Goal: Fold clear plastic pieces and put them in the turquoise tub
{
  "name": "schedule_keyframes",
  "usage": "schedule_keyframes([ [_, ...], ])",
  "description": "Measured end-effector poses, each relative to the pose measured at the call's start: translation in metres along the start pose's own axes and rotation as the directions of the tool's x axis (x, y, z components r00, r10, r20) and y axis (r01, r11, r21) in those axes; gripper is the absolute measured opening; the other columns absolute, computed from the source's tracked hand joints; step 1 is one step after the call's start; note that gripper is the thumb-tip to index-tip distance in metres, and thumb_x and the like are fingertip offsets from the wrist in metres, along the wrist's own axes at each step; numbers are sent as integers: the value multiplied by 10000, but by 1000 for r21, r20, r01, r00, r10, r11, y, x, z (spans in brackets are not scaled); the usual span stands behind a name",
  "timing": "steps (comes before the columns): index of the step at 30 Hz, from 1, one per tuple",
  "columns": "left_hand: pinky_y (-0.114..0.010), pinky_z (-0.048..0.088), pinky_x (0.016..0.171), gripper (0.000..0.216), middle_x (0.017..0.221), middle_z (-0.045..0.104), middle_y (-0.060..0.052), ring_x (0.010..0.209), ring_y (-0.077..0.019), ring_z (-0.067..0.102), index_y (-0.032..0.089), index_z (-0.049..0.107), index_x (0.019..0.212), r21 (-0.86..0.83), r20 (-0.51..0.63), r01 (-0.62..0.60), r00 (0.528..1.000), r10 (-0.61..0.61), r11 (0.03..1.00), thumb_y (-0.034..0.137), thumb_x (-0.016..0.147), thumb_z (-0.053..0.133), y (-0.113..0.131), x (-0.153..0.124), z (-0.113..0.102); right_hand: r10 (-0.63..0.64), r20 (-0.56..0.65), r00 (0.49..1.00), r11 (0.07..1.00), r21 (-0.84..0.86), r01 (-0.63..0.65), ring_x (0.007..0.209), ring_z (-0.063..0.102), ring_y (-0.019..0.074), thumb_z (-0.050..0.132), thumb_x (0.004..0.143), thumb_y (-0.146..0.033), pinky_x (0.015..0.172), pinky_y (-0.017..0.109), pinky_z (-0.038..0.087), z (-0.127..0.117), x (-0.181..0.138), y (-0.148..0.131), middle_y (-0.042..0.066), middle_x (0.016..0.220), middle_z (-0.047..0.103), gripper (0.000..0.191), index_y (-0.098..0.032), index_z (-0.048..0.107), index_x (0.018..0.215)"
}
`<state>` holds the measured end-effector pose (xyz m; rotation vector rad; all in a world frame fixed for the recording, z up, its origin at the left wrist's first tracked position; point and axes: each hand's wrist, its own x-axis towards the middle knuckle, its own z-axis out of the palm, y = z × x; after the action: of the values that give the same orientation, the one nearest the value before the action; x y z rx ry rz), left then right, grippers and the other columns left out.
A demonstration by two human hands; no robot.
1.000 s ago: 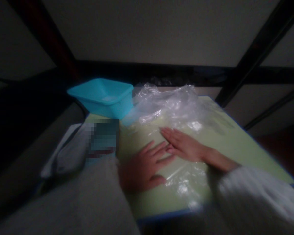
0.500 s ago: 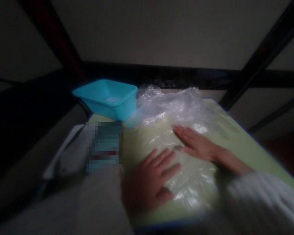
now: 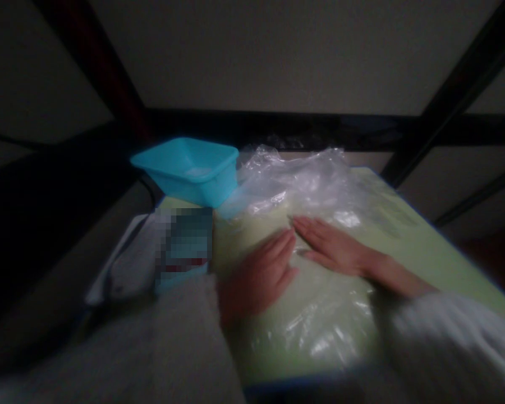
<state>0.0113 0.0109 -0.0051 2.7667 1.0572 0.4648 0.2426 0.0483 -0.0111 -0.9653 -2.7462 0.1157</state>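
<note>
A clear plastic bag lies spread over the yellow-green tabletop, its far part crumpled and puffed up. My left hand rests flat on the near part of the plastic, fingers stretched out and close together. Beside it, my right hand presses down on the same sheet with its palm low and its fingers extended. The fingertips of both hands nearly meet near the bag's middle. Neither hand grips anything.
At the back left stands a light blue plastic basin with something pale inside. A blurred-out box or packet lies left of my left hand, by a whitish item. Dark bars frame the wall behind.
My left hand has slid forward, away from me, and its spread fingers have come together beside the right hand. My right hand has barely moved.
</note>
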Motion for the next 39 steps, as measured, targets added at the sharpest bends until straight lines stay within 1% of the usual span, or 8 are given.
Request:
schedule_keyframes([
  [8,-407,209,1156,589,1513,267,-170,1422,-239,185,53,285,1410,84,98,-71,993,63,994,389,942,410,-11,-4,9,58,49,997,998,-14,-58,1404,195,258,318,946,-555,1147,433,207,6,-2,3,134,1530,186,719,-141,126,1502],
  [13,-407,225,1145,578,1512,275,-164,1416,-234,212,79,279,1414,85,95,-23,995,14,996,401,946,385,-16,-10,7,102,31,994,994,-37,-101,1406,173,271,311,937,-576,1148,453,198,8,-3,3,119,1532,168,732,-162,106,1505],
  [20,-421,231,1145,615,1518,245,-182,1424,-242,180,62,265,1416,66,110,43,993,-50,997,398,923,419,-22,-20,4,143,97,985,990,-31,-140,1410,146,269,270,931,-603,1153,444,174,5,-1,2,152,1525,179,755,-108,172,1493],
  [26,-431,231,1149,661,1518,237,-191,1418,-265,189,71,249,1427,61,135,93,986,-100,994,438,912,441,-30,-25,3,182,126,975,983,-13,-181,1409,152,275,261,927,-617,1145,481,170,3,-6,16,161,1524,170,772,-100,160,1492],
  [30,-460,248,1139,661,1514,227,-212,1415,-280,189,61,238,1428,21,83,144,986,-145,989,424,914,441,-32,-27,4,199,60,978,980,15,-201,1390,230,296,277,935,-597,1127,540,176,-1,-6,24,164,1503,255,717,-135,227,1481],
  [33,-465,281,1124,587,1495,280,-214,1395,-273,260,59,275,1409,-48,-6,236,972,-236,971,388,937,393,-30,-25,3,213,-10,977,977,27,-213,1376,277,296,269,959,-546,1114,579,159,-4,-3,27,154,1481,326,622,-166,324,1447],
  [36,-470,327,1101,500,1438,398,-190,1344,-264,368,90,341,1371,-100,-80,287,952,-295,953,328,933,384,-29,-22,1,172,-8,985,983,70,-171,1376,283,285,272,974,-506,1106,605,121,-6,-1,26,131,1473,355,540,-211,402,1407],
  [39,-467,359,1080,466,1383,465,-178,1297,-267,429,102,381,1337,-116,-101,299,945,-311,947,269,904,421,-28,-20,2,151,14,988,983,105,-151,1375,285,287,296,973,-499,1104,612,107,-6,1,24,133,1462,380,517,-209,463,1366],
])
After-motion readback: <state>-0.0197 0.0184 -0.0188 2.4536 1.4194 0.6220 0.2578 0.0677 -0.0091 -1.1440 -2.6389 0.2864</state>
